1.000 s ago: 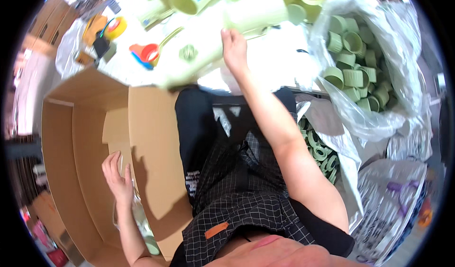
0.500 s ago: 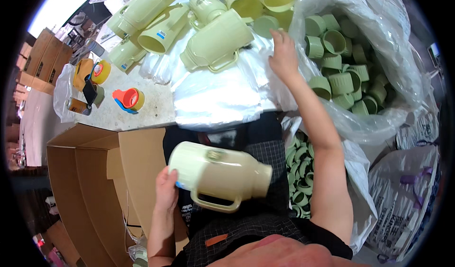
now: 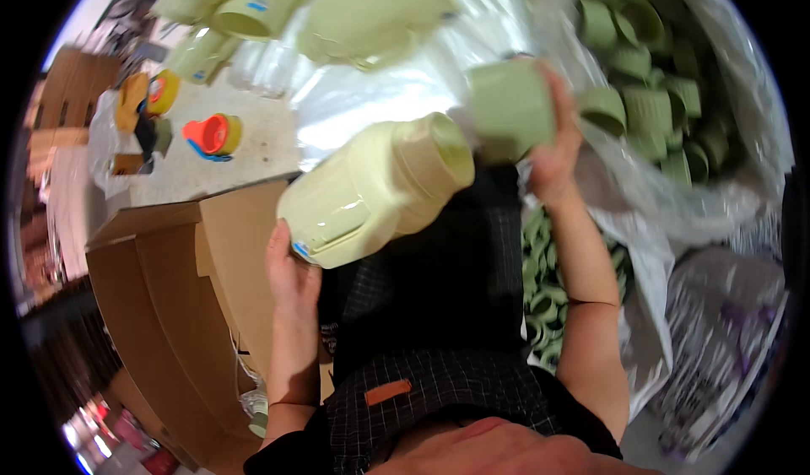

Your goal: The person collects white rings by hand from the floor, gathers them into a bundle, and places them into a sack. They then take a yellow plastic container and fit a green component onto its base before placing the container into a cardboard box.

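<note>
The large open brown cardboard box (image 3: pixel 160 306) stands at the person's left, just as it did half a second ago, though the view has swung closer to the hands. The clear plastic bag of green ribbed cups (image 3: pixel 666 112) lies at the right on the table; its cups are too many and too overlapped to count (well over a dozen show). On the white plastic-covered table (image 3: pixel 253 146) lie at least four more pale yellow-green jugs (image 3: pixel 371 11) along the far edge, some cut off by the rim of the view.

What has changed: the pale yellow-green plastic jug with its wide open mouth (image 3: pixel 371 192), held low over the lap a moment ago, is now raised and tilted, mouth toward the right. The left hand (image 3: pixel 291 277) grips its base from below, fingers closed round it. The right hand (image 3: pixel 553 150), which was reaching into the bag, now holds one green ribbed cup-shaped cap (image 3: pixel 510 108), fingers closed on it, just beside the jug's mouth but not yet on it. I judge the cap is about to meet the jug.

One jug in hand, one cap in hand. Two round orange-and-yellow tape rolls (image 3: pixel 215 133) sit on the table's left part.
</note>
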A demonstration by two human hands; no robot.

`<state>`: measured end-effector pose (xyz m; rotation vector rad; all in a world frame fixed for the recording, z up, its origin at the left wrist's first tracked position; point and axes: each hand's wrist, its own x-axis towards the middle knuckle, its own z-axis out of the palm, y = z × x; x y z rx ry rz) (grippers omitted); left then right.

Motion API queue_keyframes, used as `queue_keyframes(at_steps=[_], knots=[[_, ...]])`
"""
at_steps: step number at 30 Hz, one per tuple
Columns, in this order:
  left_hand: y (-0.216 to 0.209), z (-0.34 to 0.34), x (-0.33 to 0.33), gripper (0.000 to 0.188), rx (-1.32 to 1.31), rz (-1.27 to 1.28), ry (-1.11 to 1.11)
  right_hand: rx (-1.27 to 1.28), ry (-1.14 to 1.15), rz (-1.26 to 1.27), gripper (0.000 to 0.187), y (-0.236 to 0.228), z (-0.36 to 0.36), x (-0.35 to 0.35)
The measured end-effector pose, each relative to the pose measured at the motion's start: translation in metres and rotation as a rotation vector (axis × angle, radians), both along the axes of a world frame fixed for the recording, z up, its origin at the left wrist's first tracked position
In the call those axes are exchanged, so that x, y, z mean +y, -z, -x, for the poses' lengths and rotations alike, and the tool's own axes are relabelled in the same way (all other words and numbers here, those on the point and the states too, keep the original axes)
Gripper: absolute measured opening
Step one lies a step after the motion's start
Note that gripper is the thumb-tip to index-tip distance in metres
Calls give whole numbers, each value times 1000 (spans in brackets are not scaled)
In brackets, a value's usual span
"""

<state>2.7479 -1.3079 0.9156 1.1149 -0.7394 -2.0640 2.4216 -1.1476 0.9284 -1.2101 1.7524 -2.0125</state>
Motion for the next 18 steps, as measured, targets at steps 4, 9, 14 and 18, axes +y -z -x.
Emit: queue_keyframes(at_steps=[4,9,14,18], knots=[[-10,-18,-5,34,-124,431,103,-30,-80,17,67,16,-88,39],[-64,23,-11,33,-293,1420,-86,-405,19,95,77,54,-170,91],[-97,67,15,35,-261,1558,558,-24,166,-344,50,77,-144,172],[-52,108,67,66,-352,1641,1109,-751,672,-598,45,179,-110,213]])
